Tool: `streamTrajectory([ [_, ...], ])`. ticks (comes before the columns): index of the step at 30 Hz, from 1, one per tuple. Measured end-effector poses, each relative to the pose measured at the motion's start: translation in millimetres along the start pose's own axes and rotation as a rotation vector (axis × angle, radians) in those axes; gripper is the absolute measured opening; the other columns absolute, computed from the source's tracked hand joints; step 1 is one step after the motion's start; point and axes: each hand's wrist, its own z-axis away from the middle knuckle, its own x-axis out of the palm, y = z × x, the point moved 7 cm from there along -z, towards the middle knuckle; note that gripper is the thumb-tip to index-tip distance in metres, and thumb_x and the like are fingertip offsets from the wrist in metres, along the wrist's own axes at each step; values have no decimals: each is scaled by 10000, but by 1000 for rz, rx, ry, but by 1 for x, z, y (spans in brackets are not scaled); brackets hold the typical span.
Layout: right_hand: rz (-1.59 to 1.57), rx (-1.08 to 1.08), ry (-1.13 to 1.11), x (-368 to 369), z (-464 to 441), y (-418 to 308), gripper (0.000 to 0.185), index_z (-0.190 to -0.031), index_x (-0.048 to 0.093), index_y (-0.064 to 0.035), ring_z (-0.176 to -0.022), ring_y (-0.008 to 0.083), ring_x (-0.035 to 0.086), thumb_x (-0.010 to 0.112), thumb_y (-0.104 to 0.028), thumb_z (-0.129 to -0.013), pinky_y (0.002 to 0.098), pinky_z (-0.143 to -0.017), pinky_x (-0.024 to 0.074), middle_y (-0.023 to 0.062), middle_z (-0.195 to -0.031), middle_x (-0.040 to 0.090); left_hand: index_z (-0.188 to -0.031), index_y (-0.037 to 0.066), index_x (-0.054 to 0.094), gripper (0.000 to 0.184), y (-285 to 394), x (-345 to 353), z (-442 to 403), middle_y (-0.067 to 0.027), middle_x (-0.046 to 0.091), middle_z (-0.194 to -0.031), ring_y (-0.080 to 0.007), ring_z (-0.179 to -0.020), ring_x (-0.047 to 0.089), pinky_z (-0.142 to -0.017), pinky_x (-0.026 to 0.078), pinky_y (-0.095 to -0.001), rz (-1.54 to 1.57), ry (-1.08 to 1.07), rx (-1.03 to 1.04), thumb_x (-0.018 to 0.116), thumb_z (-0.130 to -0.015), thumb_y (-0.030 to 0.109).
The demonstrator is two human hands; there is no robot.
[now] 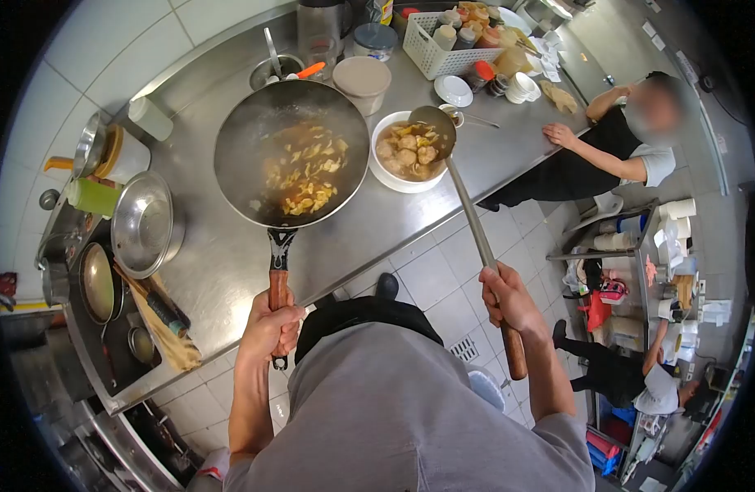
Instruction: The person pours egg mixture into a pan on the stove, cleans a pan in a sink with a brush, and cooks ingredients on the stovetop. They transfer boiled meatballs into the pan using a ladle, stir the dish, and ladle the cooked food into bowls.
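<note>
My left hand (pixel 272 325) is closed around the wooden handle of a dark wok (pixel 240 152). The wok holds brown broth with yellowish pieces, and its rim is over the steel counter (pixel 345 246). My right hand (pixel 510 302) grips the long handle of a ladle (pixel 469 207). The ladle's head is at the right rim of a white bowl (pixel 387 179), and whether it touches the bowl I cannot tell. Inside that bowl are brown broth, several round meatballs (pixel 407 156) and yellowish pieces.
Behind the wok stand a lidded tub (pixel 362 78) and a metal pot (pixel 263 75). A white basket (pixel 427 53) of bottles is farther right. Left are a steel basin (pixel 144 221) and a sink (pixel 82 348). One person (pixel 607 156) leans at the counter; another (pixel 640 373) is by shelves.
</note>
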Motion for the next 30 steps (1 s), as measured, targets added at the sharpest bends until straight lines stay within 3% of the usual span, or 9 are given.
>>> streamTrajectory([
  [4, 503, -266, 282, -13, 1, 5, 312, -827, 441, -15, -485, 192, 464, 537, -270, -978, 374, -470, 379, 110, -559, 490, -823, 90, 417, 212, -4, -3, 1, 26, 386, -532, -45, -350, 339, -290, 237, -227, 16, 4, 18, 587, -811, -36],
  [7, 632, -341, 289, -14, 9, 0, 321, -836, 431, -4, -494, 213, 451, 539, -271, -978, 400, -493, 371, 144, -549, 473, -824, 89, 420, 208, -4, -3, 1, 27, 387, -533, -46, -349, 339, -291, 238, -228, 1, 12, 13, 586, -810, -34],
  [17, 562, -395, 320, -13, 6, 15, 296, -856, 445, -34, -446, 175, 408, 512, -288, -994, 354, -442, 354, 74, -560, 448, -818, 82, 418, 213, -9, -4, 2, 24, 396, -531, -48, -348, 341, -292, 248, -231, 1, 6, 30, 594, -794, -35],
  [19, -108, -70, 63, -2, 6, 20, 280, -872, 453, -57, -392, 104, 354, 491, -302, -1001, 289, -361, 317, 12, -561, 402, -807, 89, 405, 232, -9, -6, 1, 21, 396, -528, -50, -349, 337, -294, 244, -233, -19, 1, 36, 602, -792, -32],
  [20, -271, -48, 27, 5, 12, 17, 279, -880, 463, -73, -366, 46, 317, 476, -325, -1002, 230, -309, 279, -28, -561, 360, -807, 89, 405, 232, -7, -7, 2, 21, 396, -528, -50, -349, 337, -294, 244, -233, -15, 15, 40, 602, -792, -32],
  [23, -428, -76, -141, 9, 32, 5, 304, -898, 478, -66, -365, 48, 329, 497, -357, -985, 215, -310, 283, -19, -545, 360, -711, 99, 372, 281, -5, -6, 6, 16, 399, -507, -67, -347, 360, -306, 273, -244, -16, 4, 7, 615, -803, -8],
  [25, -362, -54, -179, 17, 42, -7, 307, -894, 484, -65, -369, 51, 335, 505, -359, -982, 214, -318, 280, -19, -542, 372, -709, 95, 372, 281, -6, -7, 5, 12, 399, -503, -72, -337, 359, -302, 266, -250, -69, -12, 18, 617, -801, -7],
  [29, 180, -64, -143, 39, 38, -28, 302, -869, 482, -54, -403, 82, 378, 503, -331, -987, 247, -360, 298, -6, -555, 428, -722, 88, 382, 266, -8, -11, 3, 3, 408, -500, -79, -335, 373, -301, 275, -257, -91, -27, 33, 618, -802, -5],
  [30, 442, -218, -104, 39, 30, -34, 304, -858, 481, -46, -427, 93, 401, 505, -319, -989, 265, -387, 323, 1, -563, 437, -722, 88, 382, 266, -8, -12, 3, 3, 408, -500, -79, -335, 373, -301, 275, -257, -92, -28, 34, 618, -802, -5],
])
